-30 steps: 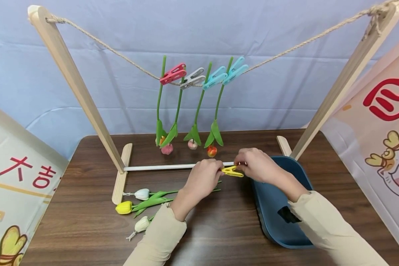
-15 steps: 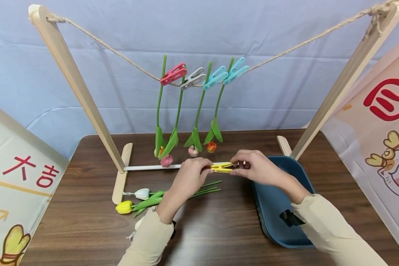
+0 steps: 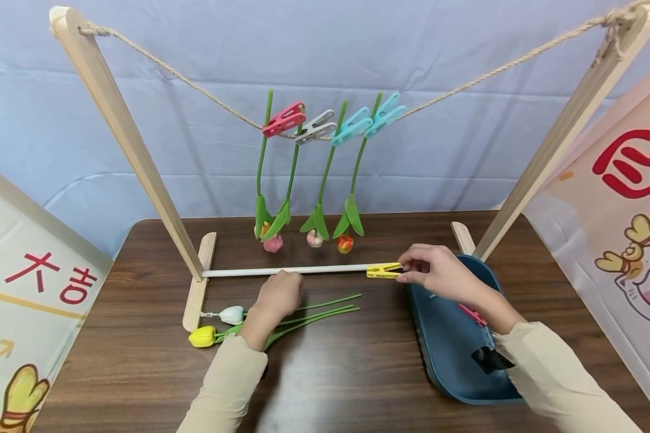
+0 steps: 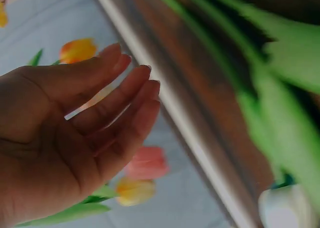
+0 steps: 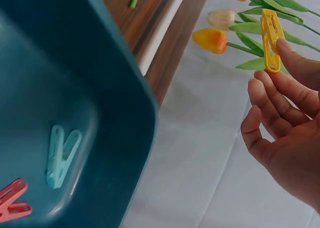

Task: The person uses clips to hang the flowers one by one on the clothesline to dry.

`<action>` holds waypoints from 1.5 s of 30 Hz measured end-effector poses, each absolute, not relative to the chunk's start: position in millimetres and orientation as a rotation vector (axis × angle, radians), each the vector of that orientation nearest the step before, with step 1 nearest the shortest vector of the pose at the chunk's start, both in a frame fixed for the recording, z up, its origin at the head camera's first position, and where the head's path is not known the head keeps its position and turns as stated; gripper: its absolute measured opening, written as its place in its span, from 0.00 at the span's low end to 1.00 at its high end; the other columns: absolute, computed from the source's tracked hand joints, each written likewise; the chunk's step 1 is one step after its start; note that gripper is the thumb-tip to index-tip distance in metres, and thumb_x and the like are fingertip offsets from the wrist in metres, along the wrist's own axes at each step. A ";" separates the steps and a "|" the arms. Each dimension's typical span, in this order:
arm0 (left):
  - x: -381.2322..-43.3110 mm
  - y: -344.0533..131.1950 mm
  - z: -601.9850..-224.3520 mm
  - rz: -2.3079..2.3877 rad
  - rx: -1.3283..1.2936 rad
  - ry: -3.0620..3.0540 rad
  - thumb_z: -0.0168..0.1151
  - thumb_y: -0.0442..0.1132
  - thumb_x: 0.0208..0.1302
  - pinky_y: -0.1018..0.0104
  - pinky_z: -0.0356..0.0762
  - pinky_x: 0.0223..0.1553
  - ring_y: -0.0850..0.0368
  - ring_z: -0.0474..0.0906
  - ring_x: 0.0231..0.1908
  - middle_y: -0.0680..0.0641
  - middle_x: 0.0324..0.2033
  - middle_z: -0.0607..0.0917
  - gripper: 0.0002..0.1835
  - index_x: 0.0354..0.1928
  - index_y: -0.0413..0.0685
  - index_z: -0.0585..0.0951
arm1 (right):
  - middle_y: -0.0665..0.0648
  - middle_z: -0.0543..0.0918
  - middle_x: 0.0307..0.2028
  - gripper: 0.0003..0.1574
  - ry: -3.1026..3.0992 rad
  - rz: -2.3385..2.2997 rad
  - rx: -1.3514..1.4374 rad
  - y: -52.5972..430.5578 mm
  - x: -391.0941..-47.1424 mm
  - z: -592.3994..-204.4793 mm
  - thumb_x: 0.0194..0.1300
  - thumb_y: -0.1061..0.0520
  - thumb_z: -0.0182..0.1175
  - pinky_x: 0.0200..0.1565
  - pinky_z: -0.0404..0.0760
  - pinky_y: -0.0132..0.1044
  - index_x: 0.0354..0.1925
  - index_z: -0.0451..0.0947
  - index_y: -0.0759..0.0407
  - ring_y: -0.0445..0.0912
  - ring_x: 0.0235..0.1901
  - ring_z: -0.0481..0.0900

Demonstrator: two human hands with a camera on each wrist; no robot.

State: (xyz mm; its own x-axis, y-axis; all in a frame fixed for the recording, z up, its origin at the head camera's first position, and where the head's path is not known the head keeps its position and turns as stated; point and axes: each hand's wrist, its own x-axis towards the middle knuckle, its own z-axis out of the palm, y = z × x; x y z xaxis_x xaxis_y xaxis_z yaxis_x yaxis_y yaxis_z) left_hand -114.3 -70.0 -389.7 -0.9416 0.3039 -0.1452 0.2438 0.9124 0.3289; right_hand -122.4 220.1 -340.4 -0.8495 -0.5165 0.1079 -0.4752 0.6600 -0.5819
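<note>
My right hand (image 3: 439, 272) pinches a yellow clothespin (image 3: 383, 270) by its handle ends, just left of the blue bin. In the right wrist view the clothespin (image 5: 270, 37) stands between thumb and fingertips. My left hand (image 3: 279, 294) hovers above the green stems of the loose tulips; its fingers are relaxed and hold nothing in the left wrist view. Beneath it lie a white tulip (image 3: 232, 315) and a yellow tulip (image 3: 201, 337). Several tulips hang heads down from the rope, clipped by a red clothespin (image 3: 284, 119), a grey one (image 3: 315, 127) and two light blue ones.
A rope (image 3: 498, 71) sags between two wooden posts (image 3: 124, 138), joined low down by a white rod (image 3: 249, 272). The blue bin (image 3: 432, 355) on the right contains a red clothespin (image 5: 14, 200) and a light blue clothespin (image 5: 61, 155).
My left hand has let go of the yellow clothespin and moved left toward the loose tulips. The right hand keeps the clothespin and has shifted slightly right. The hanging tulips sway a little.
</note>
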 end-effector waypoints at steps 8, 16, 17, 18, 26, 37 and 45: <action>-117.0 -73.7 -416.0 0.318 0.252 2.818 0.56 0.26 0.55 0.53 0.76 0.27 0.42 0.79 0.33 0.38 0.31 0.82 0.05 0.29 0.39 0.80 | 0.47 0.75 0.27 0.09 2.790 -0.960 -0.821 229.8 -121.3 -342.3 0.52 0.62 0.66 0.25 0.70 0.32 0.35 0.79 0.61 0.40 0.25 0.69; -118.3 -79.0 -428.5 0.285 0.213 2.836 0.55 0.27 0.56 0.50 0.76 0.28 0.40 0.79 0.35 0.39 0.34 0.81 0.06 0.32 0.40 0.81 | 0.48 0.75 0.27 0.10 2.786 -0.982 -0.794 236.4 -121.4 -341.0 0.52 0.61 0.67 0.26 0.70 0.32 0.35 0.79 0.61 0.40 0.25 0.70; -118.2 -79.4 -428.4 0.284 0.218 2.841 0.54 0.27 0.57 0.50 0.76 0.28 0.40 0.79 0.35 0.38 0.34 0.81 0.07 0.32 0.40 0.81 | 0.48 0.75 0.27 0.10 2.785 -0.990 -0.786 237.0 -121.5 -340.7 0.52 0.61 0.67 0.26 0.70 0.32 0.35 0.79 0.62 0.41 0.25 0.70; -118.0 -79.8 -428.2 0.288 0.219 2.846 0.54 0.27 0.57 0.50 0.76 0.29 0.40 0.79 0.35 0.38 0.34 0.81 0.07 0.31 0.40 0.81 | 0.48 0.75 0.27 0.11 2.787 -1.000 -0.779 237.7 -121.6 -340.2 0.52 0.61 0.67 0.26 0.70 0.32 0.35 0.79 0.62 0.41 0.24 0.70; -115.3 -81.2 -408.9 0.348 0.341 2.925 0.55 0.26 0.55 0.54 0.74 0.24 0.44 0.79 0.28 0.43 0.22 0.79 0.13 0.15 0.45 0.72 | 0.50 0.75 0.27 0.11 2.862 -1.013 -0.753 247.5 -122.9 -332.2 0.51 0.63 0.67 0.25 0.71 0.31 0.36 0.78 0.63 0.41 0.23 0.70; -116.5 -63.8 -356.4 0.485 0.579 3.083 0.52 0.20 0.50 0.64 0.55 0.19 0.58 0.59 0.19 0.54 0.15 0.59 0.22 0.14 0.51 0.58 | 0.51 0.77 0.25 0.10 2.995 -0.907 -0.636 262.4 -125.4 -326.0 0.53 0.63 0.65 0.25 0.70 0.33 0.36 0.79 0.67 0.43 0.24 0.71; -127.0 -48.1 -318.1 0.540 0.638 3.112 0.50 0.16 0.50 0.67 0.56 0.19 0.59 0.58 0.18 0.53 0.15 0.61 0.20 0.16 0.49 0.62 | 0.50 0.77 0.24 0.09 3.043 -0.894 -0.715 263.9 -129.9 -318.9 0.52 0.64 0.66 0.26 0.70 0.32 0.33 0.79 0.65 0.41 0.24 0.71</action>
